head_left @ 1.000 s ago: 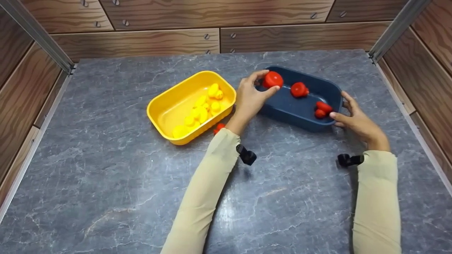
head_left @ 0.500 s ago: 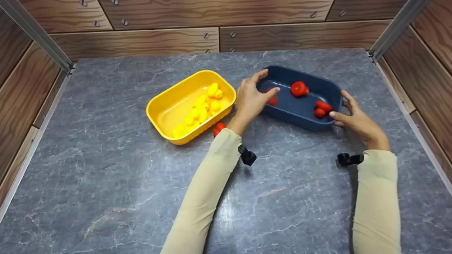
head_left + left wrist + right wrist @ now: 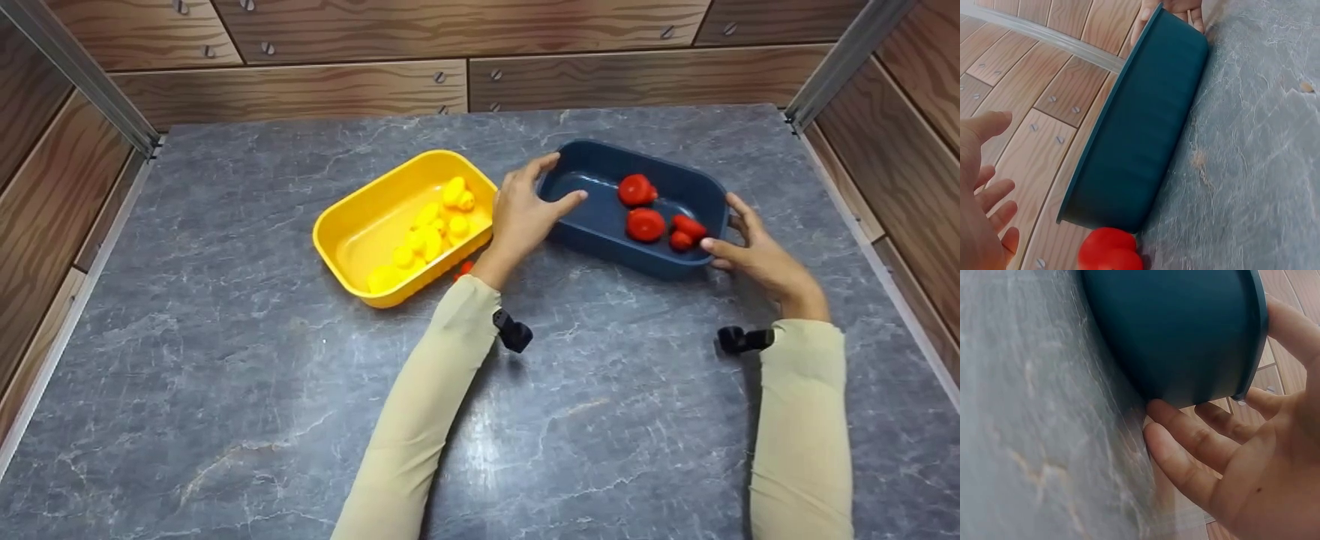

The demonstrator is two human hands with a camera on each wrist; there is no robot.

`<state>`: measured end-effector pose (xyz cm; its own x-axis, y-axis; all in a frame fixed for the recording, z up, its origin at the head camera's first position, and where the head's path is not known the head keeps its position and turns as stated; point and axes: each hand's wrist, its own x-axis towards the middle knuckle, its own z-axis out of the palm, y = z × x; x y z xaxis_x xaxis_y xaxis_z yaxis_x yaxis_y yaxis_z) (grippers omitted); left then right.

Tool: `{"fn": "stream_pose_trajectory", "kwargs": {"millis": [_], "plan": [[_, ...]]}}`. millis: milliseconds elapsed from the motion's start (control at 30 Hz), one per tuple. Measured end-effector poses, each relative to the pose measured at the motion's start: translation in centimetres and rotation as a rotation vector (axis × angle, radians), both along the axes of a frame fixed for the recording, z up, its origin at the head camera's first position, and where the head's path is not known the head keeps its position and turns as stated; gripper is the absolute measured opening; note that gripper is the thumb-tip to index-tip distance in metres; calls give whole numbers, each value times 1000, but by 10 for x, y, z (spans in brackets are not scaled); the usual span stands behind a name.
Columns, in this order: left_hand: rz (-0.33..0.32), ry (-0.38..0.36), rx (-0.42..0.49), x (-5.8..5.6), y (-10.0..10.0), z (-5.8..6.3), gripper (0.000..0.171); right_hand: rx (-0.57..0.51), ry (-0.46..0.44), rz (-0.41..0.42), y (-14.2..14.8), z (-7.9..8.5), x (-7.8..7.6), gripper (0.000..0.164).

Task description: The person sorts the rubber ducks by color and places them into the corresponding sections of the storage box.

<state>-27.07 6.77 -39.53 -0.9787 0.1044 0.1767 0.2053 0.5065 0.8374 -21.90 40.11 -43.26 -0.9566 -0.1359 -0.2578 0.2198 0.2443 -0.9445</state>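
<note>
In the head view my left hand (image 3: 521,217) hovers at the left end of a dark blue tub (image 3: 600,251), thumb and fingers spread with nothing between them. My right hand (image 3: 765,259) holds the tub's right end, thumb at the near corner of the rim. The right wrist view shows its fingers (image 3: 1202,441) against the outer wall. Inside lie three red toys shaped like rubber ducks, among them one (image 3: 645,225) showing its round base. Another red toy (image 3: 1109,250) sits on the table outside the tub, partly hidden by my left wrist in the head view.
A yellow tub (image 3: 349,217) stands to the left, angled, with several yellow rubber ducks (image 3: 427,241) along its right side. The grey marbled table (image 3: 225,390) is bounded by wood-patterned walls (image 3: 300,94) at the back and sides.
My left hand has let go of a red toy over the blue tub; it dropped in and now lies beside the other two. The left hand then drew back slightly leftward. The right hand stayed put.
</note>
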Motion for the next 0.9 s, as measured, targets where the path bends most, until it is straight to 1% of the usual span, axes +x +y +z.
{"fn": "stream_pose_trajectory", "kwargs": {"millis": [133,200,333,433,500,600,767,900], "plan": [[-28,-7,25,1,-7,-1,64,10,-9,0,0,0,1,91],[-35,1,29,2,-12,-2,64,4,-5,1,-1,0,1,92],[-22,26,32,3,-21,-3,61,-12,6,6,-1,2,2,92],[-12,45,5,3,-28,-4,60,-23,5,3,-1,1,2,92],[-14,54,-31,3,-32,-3,60,-32,4,2,-1,0,2,92],[-33,61,-90,3,-37,-2,62,-47,0,-2,0,0,3,92],[-67,55,-155,6,-43,0,63,-49,-3,4,0,1,2,92],[-86,56,-195,7,-46,-2,62,-44,2,7,0,1,2,92]]}}
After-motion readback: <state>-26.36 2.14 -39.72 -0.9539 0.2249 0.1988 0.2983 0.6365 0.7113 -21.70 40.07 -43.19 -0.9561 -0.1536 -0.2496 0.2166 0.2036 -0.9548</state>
